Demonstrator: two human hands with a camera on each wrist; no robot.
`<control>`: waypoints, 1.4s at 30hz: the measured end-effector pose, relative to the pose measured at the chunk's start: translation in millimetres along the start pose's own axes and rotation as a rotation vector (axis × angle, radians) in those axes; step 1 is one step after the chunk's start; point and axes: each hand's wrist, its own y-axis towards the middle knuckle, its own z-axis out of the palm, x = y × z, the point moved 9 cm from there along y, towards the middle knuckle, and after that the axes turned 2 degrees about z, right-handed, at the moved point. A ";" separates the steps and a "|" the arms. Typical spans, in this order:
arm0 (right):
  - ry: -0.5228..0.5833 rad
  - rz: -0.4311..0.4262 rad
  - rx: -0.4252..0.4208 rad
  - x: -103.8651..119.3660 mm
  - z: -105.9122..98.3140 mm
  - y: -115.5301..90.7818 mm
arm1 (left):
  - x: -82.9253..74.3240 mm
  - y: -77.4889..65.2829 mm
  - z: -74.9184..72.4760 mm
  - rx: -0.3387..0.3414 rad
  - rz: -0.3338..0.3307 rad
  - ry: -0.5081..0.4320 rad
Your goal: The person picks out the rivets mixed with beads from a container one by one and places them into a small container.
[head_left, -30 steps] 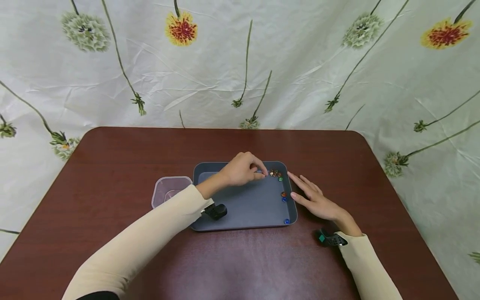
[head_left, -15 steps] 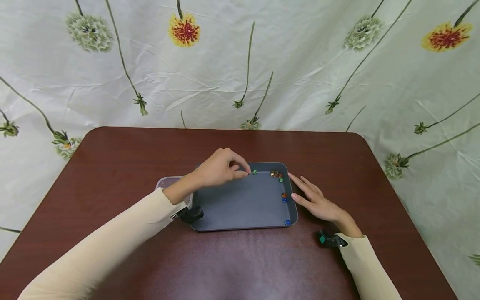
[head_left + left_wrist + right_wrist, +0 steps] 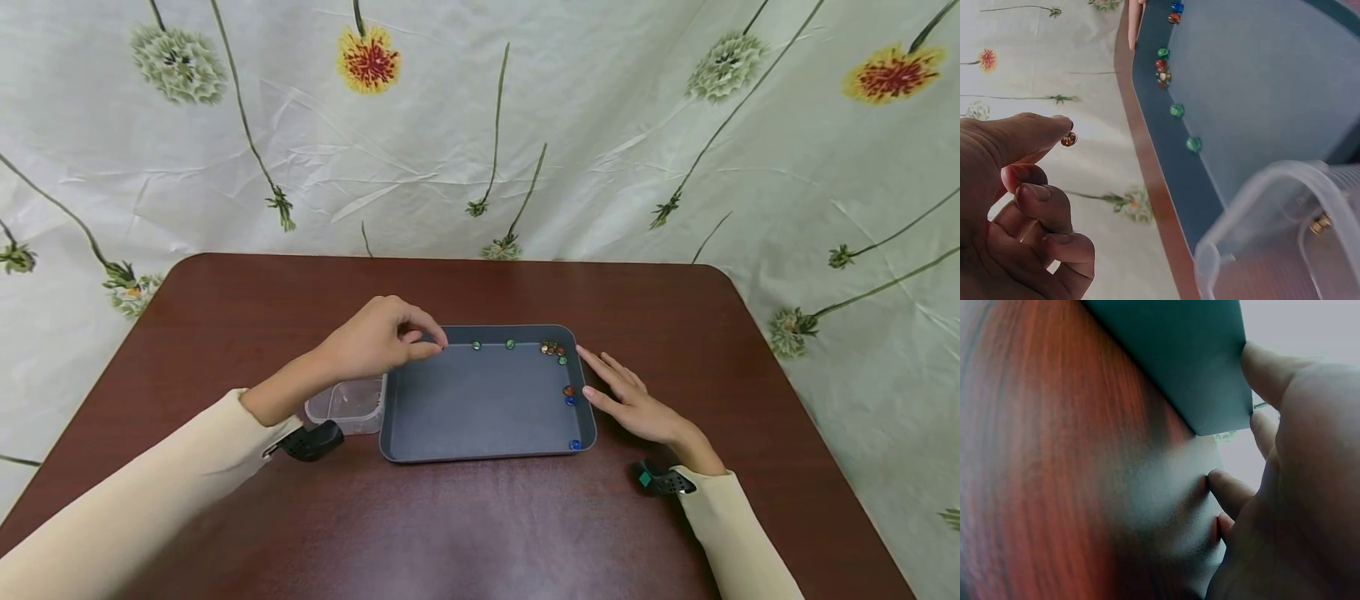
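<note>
My left hand (image 3: 381, 340) is above the tray's far left corner and pinches a small amber-brown marble (image 3: 1069, 139) between thumb and forefinger. Below that hand, a clear plastic box (image 3: 348, 414) stands against the left side of the grey-blue tray (image 3: 480, 404). A gold-coloured marble (image 3: 1319, 224) shows inside the box in the left wrist view. My right hand (image 3: 633, 402) touches the tray's right wall with straight fingers. Two green marbles (image 3: 510, 344) lie apart along the tray's far wall. A brown cluster (image 3: 551, 347) sits in the far right corner.
Down the tray's right side lie a green marble (image 3: 562, 361), an orange-brown marble (image 3: 568, 390) and blue marbles (image 3: 575, 444). Everything stands on a reddish-brown table (image 3: 480, 533). A flower-printed white cloth (image 3: 420, 150) hangs behind the far edge.
My left hand has moved left from the tray's far right part to its far left corner. Two green marbles along the far wall have come into sight. My right hand stays put.
</note>
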 end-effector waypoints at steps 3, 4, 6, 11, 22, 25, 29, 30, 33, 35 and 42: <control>-0.003 -0.007 0.002 0.9 0.4 0.4 | 5.5 -11.2 -5.3 0.003 -0.015 0.010; -0.005 -0.011 0.003 1.3 0.6 0.6 | 7.4 -15.1 -7.0 0.004 -0.021 0.011; -0.008 -0.014 0.002 1.7 0.9 1.1 | 10.9 -23.4 -10.8 -0.001 -0.029 0.011; -0.012 -0.016 0.003 2.1 1.7 2.2 | 21.2 -44.7 -19.6 -0.018 -0.060 0.005; -0.013 -0.004 0.004 3.2 0.0 0.0 | 53.1 -82.3 -29.0 -0.045 -0.130 0.045; -0.006 0.004 0.002 1.5 -0.1 -0.7 | 56.5 -85.6 -28.7 -0.043 -0.139 0.038; 0.001 0.015 -0.003 -0.9 -0.1 -1.6 | 58.7 -86.6 -26.4 -0.036 -0.144 0.032; 0.001 0.014 -0.003 -1.0 0.0 -1.7 | 59.1 -86.9 -26.3 -0.037 -0.145 0.034; -0.001 0.015 -0.001 -1.3 0.8 -1.5 | 60.2 -87.6 -26.7 -0.042 -0.151 0.037; -0.003 0.016 0.001 -1.1 1.3 -1.3 | 60.4 -88.1 -27.6 -0.048 -0.152 0.041; -0.005 0.015 0.003 0.6 1.8 -1.5 | 56.4 -86.5 -28.6 -0.064 -0.136 0.050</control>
